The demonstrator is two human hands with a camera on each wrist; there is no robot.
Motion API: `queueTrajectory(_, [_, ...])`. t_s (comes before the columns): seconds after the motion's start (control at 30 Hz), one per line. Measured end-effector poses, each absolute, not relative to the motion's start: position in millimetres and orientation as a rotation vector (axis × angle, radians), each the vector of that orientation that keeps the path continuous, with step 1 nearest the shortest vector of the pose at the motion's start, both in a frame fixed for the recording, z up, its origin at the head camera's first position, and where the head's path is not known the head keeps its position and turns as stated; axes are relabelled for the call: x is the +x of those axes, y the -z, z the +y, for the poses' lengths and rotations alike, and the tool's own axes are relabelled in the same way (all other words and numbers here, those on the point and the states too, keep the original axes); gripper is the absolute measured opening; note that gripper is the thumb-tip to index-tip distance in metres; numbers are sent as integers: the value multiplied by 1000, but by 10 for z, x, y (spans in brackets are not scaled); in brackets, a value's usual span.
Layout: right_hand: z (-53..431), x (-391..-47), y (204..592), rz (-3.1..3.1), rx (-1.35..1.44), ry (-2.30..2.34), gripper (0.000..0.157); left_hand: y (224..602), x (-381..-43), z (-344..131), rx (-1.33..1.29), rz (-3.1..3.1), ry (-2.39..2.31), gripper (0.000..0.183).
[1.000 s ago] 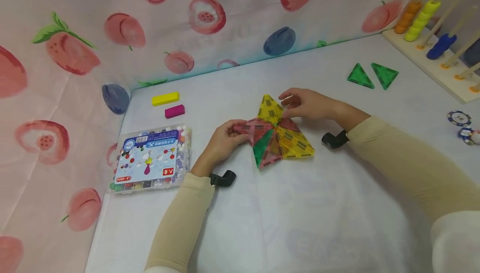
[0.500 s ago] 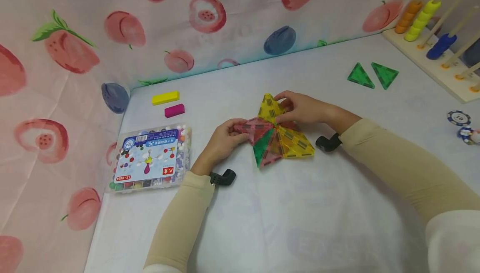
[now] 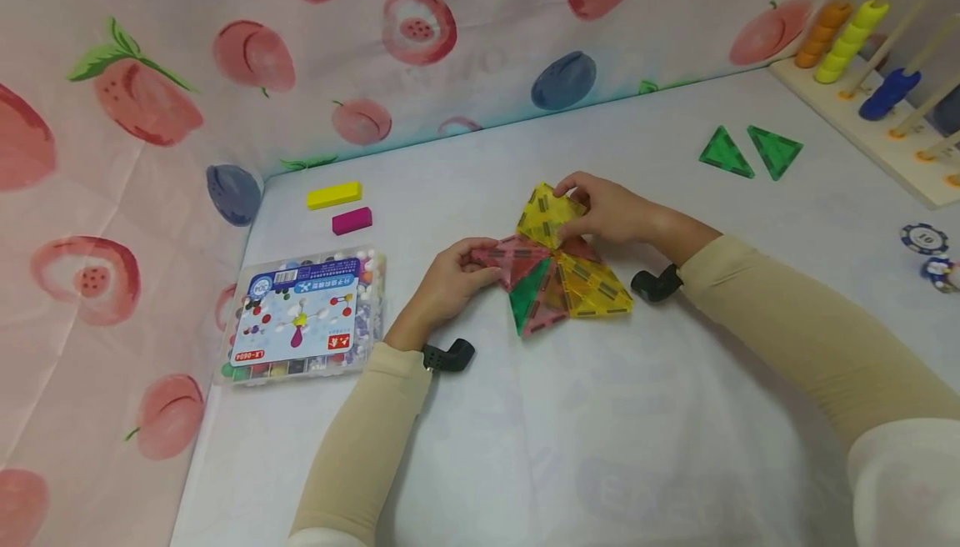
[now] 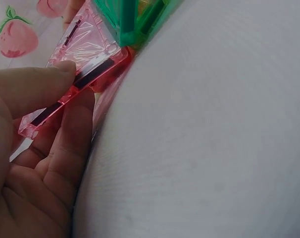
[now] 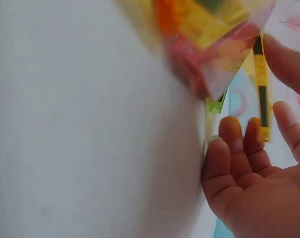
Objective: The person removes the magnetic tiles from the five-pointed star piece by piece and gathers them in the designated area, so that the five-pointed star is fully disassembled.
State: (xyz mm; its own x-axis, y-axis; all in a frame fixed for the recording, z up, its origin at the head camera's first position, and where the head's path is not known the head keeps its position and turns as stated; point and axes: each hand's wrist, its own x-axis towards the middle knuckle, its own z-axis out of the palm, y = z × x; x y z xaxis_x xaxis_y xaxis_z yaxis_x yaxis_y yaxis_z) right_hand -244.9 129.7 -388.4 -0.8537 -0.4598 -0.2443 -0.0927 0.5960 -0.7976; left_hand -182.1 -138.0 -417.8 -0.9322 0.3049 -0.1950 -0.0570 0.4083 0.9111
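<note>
A star-like build of see-through magnetic tiles stands mid-table in the head view, with a green tile point(image 3: 527, 297) and a yellow front tile point(image 3: 596, 287) among its pieces. My left hand point(image 3: 453, 280) pinches the pink triangular magnetic tile point(image 4: 90, 44) on the left point, thumb on its upper face and fingers beneath. At the back, my right hand point(image 3: 615, 209) holds the yellow triangular magnetic tile point(image 3: 540, 215) by its right side. That tile's edge point(image 5: 261, 89) shows between thumb and fingers in the right wrist view. The build's underside is hidden.
Two loose green triangular tiles point(image 3: 726, 153) lie at the back right, near a wooden bead rack point(image 3: 885, 126). Poker chips point(image 3: 924, 238) are at the right edge. To the left sit a clear parts box point(image 3: 300, 313), a yellow block point(image 3: 334, 195) and a magenta block point(image 3: 352, 221).
My right hand has moved left from beside the build and taken hold of the yellow back tile, which has turned and shifted slightly right. My left hand keeps its grip in place.
</note>
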Motion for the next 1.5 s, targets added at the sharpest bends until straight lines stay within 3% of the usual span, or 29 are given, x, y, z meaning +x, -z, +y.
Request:
queueTrajectory(0.17, [1366,-2474,3905,2455,-379,1183,43,4193,-1826,-1352,213,2346,-1522,43])
queueTrajectory(0.5, [1518,-2483,3924,2558,-339,1260,37,4168,-1805,-1316,185,2356,-1472,43])
queueTrajectory(1.13, [1929,-2540,3936,2536,-100,1023,44,4214,-1801,-1270,229,2377,-1461,43])
queueTrajectory(1.5, [2814,-2148,3662,2666,-54,924,55,4171,-1809,-1332,212,2386,-1467,46])
